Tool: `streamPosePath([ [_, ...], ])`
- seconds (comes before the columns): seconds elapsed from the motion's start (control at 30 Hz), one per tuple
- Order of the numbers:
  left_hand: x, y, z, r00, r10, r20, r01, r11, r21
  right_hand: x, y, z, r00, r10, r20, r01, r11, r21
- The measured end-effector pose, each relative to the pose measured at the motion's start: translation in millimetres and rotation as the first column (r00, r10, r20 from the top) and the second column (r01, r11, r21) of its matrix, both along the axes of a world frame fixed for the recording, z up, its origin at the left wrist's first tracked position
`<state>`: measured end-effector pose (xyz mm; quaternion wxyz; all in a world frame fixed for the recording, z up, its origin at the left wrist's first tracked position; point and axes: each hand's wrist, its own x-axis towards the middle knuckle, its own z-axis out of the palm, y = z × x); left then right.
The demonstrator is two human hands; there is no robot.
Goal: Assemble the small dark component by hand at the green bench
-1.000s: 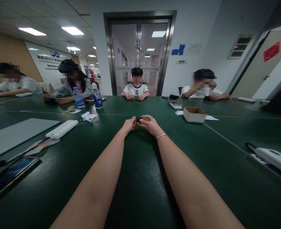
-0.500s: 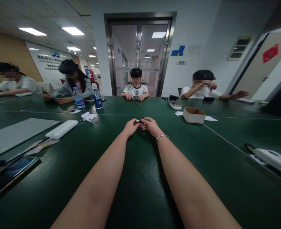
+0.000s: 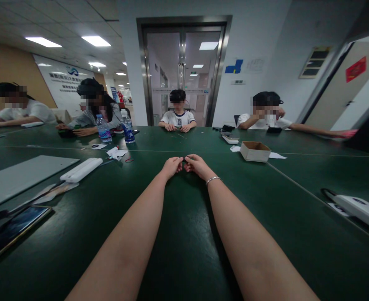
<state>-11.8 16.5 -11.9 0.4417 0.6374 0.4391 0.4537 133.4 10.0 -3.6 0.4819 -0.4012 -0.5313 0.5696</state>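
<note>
Green tabletop (image 3: pixel 184 234) stretches ahead — our left hand (image 3: pixel 171 166) and right hand (image 3: pixel 197 164) meet at its middle, fingertips pinched on a small dark object (image 3: pixel 183 159). Since a moment ago it shows less, nearly buried between them, so the grip has tightened. Bottle labels (image 3: pixel 103 133) and wall lettering (image 3: pixel 65 80) stay unreadable.

Green table (image 3: pixel 184 234) lay bare under and between both forearms, and ahead of the hands as far as the seated person opposite. On the left, a white case (image 3: pixel 81 169), paper scraps (image 3: pixel 116 153) and two water bottles (image 3: pixel 115 128) stood well apart from the hands. On the right, an open cardboard box (image 3: pixel 255 151) sat near; beyond it, a co-worker's arm (image 3: pixel 322 131) stretched across the table.
</note>
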Motion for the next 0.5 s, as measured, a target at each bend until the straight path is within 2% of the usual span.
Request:
streamPosePath([
  [0.1, -2, -1, 4.8, 0.996, 0.039, 0.084, -0.032, 0.996, -0.08, -5, -1, 3.8, 0.996, -0.033, 0.078, 0.027, 0.997, 0.077],
  [0.23, -5, 0, 9.3, 0.967, 0.077, 0.243, -0.018, 0.972, -0.236, -16, 1, 7.1, 0.982, -0.119, 0.143, 0.074, 0.955, 0.287],
  [0.37, -9, -1, 14.0, 0.902, 0.041, 0.43, 0.12, 0.933, -0.34, -24, 4, 8.2, 0.951, -0.226, 0.211, 0.098, 0.868, 0.486],
  [0.5, -14, -6, 19.3, 0.825, -0.004, 0.566, 0.261, 0.889, -0.375, -29, -1, 15.7, 0.87, -0.366, 0.33, 0.058, 0.741, 0.669],
])
